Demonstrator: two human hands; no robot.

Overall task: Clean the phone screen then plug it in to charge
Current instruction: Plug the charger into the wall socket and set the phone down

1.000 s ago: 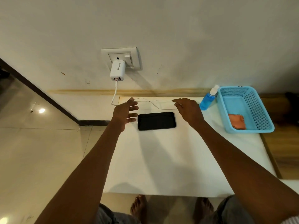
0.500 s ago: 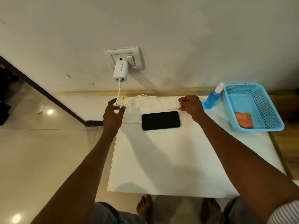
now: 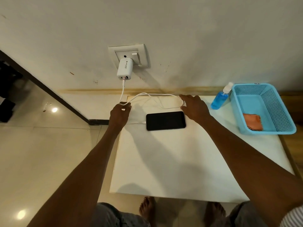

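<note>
Phone (image 3: 166, 120) lies flat, dark screen up, on the white table (image 3: 180, 161), with the white charging cable (image 3: 155, 95) plugged into its left end. That cable loops back to the charger (image 3: 125, 71) in the wall socket (image 3: 129, 54). Left hand (image 3: 120, 113) pinches the cable at the table's far left corner; right hand (image 3: 193, 106), fingers spread, touches the loop. Blue spray bottle (image 3: 220, 99) stands beside a blue basket (image 3: 275, 112) holding an orange cloth (image 3: 253, 121).

A room in a home, by the look of it: glossy cream floor tiles (image 3: 41, 161), a scuffed painted wall (image 3: 196, 38) with a switched socket plate (image 3: 142, 53) at 12 o'clock, a low white bench (image 3: 180, 161), and the person's bare feet (image 3: 147, 208) at 6 o'clock.
</note>
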